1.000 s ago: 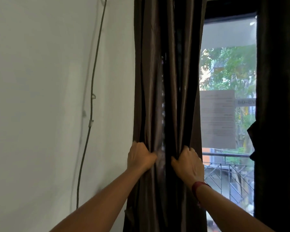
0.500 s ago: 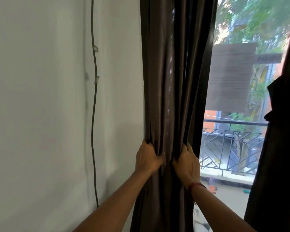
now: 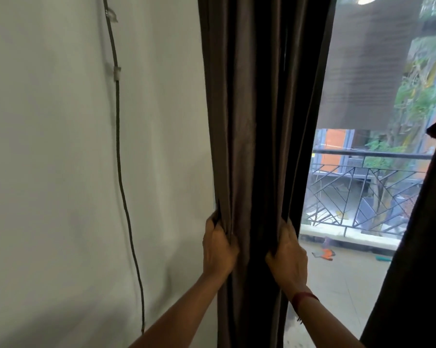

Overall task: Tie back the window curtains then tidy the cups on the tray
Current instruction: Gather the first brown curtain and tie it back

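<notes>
- Both hands clenched on the dark curtain point(image 3: 249, 121): left hand point(image 3: 218, 249) bunches its wall-side edge, right hand point(image 3: 288, 257) its window-side edge.
- Curtain hangs gathered between wall point(image 3: 61, 172) and window glass point(image 3: 362, 197).
- Step: tying back, gathering stage; cups and tray not in view.
- Next, likely: squeeze folds together, find a tie; none visible.

Looks like an upper-floor room in a home: plain white wall point(image 3: 61, 172) with a clipped cable point(image 3: 119, 146), dark window curtain point(image 3: 257, 121), balcony railing point(image 3: 362, 187) and trees point(image 3: 417, 96) outside.
</notes>
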